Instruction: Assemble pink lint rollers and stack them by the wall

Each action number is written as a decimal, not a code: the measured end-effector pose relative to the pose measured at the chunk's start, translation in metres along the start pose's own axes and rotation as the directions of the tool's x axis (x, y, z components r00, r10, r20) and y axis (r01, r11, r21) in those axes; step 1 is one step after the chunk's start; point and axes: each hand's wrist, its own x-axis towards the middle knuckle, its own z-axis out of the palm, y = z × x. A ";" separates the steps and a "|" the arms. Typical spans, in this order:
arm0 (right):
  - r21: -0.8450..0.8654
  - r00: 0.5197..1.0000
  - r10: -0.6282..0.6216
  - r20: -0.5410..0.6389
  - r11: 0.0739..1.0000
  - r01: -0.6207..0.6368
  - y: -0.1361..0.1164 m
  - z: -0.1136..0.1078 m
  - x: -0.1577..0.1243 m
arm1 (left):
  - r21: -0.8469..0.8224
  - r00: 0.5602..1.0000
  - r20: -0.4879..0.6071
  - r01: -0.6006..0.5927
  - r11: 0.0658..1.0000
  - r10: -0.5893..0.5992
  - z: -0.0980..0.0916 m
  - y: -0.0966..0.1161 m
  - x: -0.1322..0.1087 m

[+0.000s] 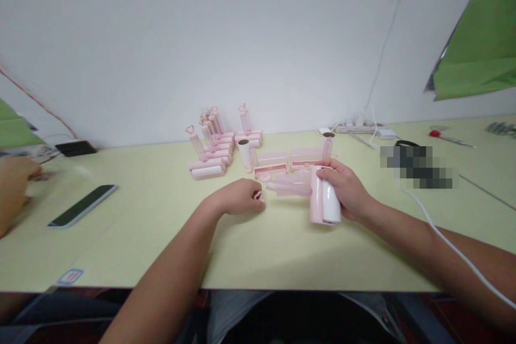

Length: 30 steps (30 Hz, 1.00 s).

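Note:
My right hand [350,188] grips a pink-and-white lint roller [322,196] above the table. Its translucent pink handle [288,185] points left, toward my other hand. My left hand [242,197] is closed around a small pink part [258,195], mostly hidden by the fingers, just off the handle's end. Behind them lie open pink roller covers [271,170], with a white paper roll [244,153] standing beside them. Another upright roll [328,145] with a dark open end is farther right.
Several assembled lint rollers [207,169] with heart-shaped loops stand against the wall at the back. A phone [83,206] lies to the left, near another person's hand [16,185]. On the right are a power strip [360,128], a red-handled tool [451,138] and a white cable [455,252].

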 end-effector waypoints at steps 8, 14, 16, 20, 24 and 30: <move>-0.039 0.999 -0.041 -0.030 0.998 0.040 -0.003 -0.007 0.005 | -0.627 0.996 -0.028 -0.084 0.774 0.086 -0.020 0.006 -0.007; -0.031 0.998 -0.047 -0.029 0.998 0.046 -0.003 -0.008 0.005 | -0.736 0.992 -0.003 -0.089 0.671 0.129 -0.015 0.010 -0.005; -0.031 0.998 -0.051 -0.032 0.998 0.050 -0.003 -0.007 0.005 | -0.754 0.990 -0.001 -0.095 0.650 0.144 -0.013 0.012 -0.005; -0.046 0.997 -0.066 -0.040 0.997 0.064 -0.003 -0.008 0.005 | -0.744 0.986 0.004 -0.108 0.659 0.166 -0.011 0.013 -0.004; -0.087 0.994 -0.094 -0.062 0.992 0.088 -0.002 -0.008 0.005 | -0.651 0.984 -0.003 -0.138 0.746 0.180 -0.007 0.011 -0.001; -0.149 0.991 -0.107 -0.085 0.984 0.093 0.000 -0.010 0.006 | -0.457 0.970 -0.121 -0.243 0.856 0.210 0.004 0.013 0.006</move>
